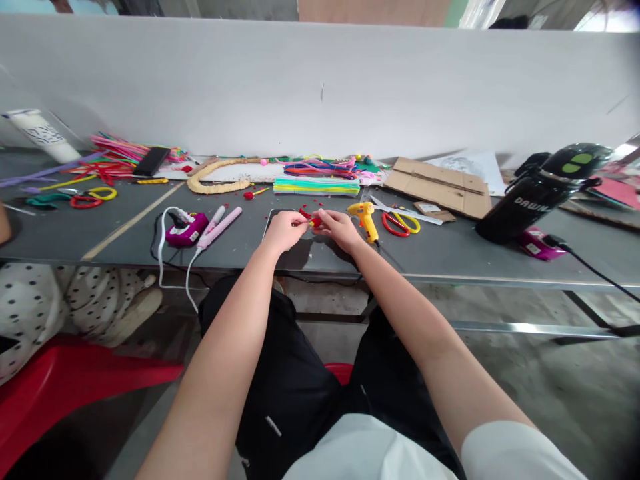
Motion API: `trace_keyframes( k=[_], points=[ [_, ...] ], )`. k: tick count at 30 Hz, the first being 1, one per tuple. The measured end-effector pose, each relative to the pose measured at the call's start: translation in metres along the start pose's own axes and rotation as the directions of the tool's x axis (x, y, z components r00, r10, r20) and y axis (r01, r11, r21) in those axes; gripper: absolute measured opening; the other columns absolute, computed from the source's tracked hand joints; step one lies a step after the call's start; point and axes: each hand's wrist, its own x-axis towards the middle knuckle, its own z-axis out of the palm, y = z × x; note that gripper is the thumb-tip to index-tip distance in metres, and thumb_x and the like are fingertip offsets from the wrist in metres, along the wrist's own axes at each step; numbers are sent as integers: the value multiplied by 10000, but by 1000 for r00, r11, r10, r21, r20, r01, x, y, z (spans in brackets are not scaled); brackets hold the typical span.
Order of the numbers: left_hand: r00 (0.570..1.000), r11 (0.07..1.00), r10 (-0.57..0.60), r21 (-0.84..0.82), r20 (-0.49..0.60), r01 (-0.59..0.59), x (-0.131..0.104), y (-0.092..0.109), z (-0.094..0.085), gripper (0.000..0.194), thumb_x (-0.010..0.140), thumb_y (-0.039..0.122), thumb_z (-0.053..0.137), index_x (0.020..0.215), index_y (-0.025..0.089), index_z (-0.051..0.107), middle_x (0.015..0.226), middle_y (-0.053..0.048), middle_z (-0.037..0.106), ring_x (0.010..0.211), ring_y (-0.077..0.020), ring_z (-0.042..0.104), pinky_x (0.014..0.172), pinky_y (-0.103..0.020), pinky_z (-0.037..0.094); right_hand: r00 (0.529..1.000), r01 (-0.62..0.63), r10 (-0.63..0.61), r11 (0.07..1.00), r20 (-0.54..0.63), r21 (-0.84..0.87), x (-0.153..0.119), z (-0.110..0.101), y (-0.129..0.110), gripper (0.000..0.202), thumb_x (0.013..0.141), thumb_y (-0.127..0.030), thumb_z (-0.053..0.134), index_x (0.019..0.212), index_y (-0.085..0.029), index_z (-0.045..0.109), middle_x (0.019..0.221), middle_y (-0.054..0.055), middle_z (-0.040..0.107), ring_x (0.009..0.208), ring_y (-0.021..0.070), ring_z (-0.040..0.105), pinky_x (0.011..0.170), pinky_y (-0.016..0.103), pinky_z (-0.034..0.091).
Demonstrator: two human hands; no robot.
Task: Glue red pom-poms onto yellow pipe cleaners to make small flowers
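Observation:
Both hands meet over the front of the dark table (pixel 235 253), around a small red and yellow piece (pixel 315 222). My left hand (pixel 286 230) is closed, its fingertips pinching the yellow side of the piece. My right hand (pixel 339 229) has its fingers closed on the red side. A phone (pixel 270 219) lies partly hidden under my left hand. Just right of my right hand is a yellow glue gun (pixel 367 220). Small red scraps lie behind the hands.
Colourful pipe cleaners (pixel 316 187), scissors (pixel 400 221) and cardboard (pixel 437 185) lie behind. A black bottle (pixel 530 197) leans at right. A pink hair iron (pixel 220 229) and purple power socket (pixel 187 230) sit left. Another person's spotted clothing (pixel 30 300) is at far left.

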Motion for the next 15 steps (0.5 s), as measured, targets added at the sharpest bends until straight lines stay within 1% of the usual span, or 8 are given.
trace_keyframes(
  k=[3, 7, 11, 15],
  points=[
    [1000, 1000, 13, 15, -6, -12, 0, 0, 0, 231, 847, 337, 619, 845, 171, 780, 862, -84, 782, 796, -221, 678, 747, -306, 458, 999, 32, -32, 998, 5, -50, -1, -1, 1, 452, 729, -586, 822, 901, -174, 757, 806, 39, 734, 769, 174, 699, 793, 323, 622],
    [1000, 998, 19, 52, -10, -19, -2, 1, 0, 234, 847, 339, 606, 823, 180, 775, 854, -73, 778, 794, -218, 671, 734, -305, 442, 997, 76, -76, 995, 3, -69, -1, -2, 3, 453, 648, -550, 876, 874, -173, 769, 797, 30, 741, 767, 173, 691, 804, 331, 611],
    [1000, 996, 2, 88, -6, -2, -4, 5, -1, 244, 845, 370, 604, 775, 191, 755, 759, -60, 741, 717, -207, 629, 676, -311, 411, 993, 107, -112, 983, -23, -147, 0, -3, 4, 393, 648, -501, 876, 835, -172, 770, 781, 30, 752, 762, 177, 691, 834, 351, 599],
    [998, 994, -57, 96, 18, 55, -5, 5, -1, 298, 855, 426, 595, 698, 202, 714, 651, -40, 671, 632, -190, 563, 621, -318, 376, 989, 134, -146, 969, -40, -209, 0, -4, 4, 377, 668, -497, 860, 840, -172, 773, 775, 35, 757, 762, 186, 695, 829, 360, 594]
  ],
)
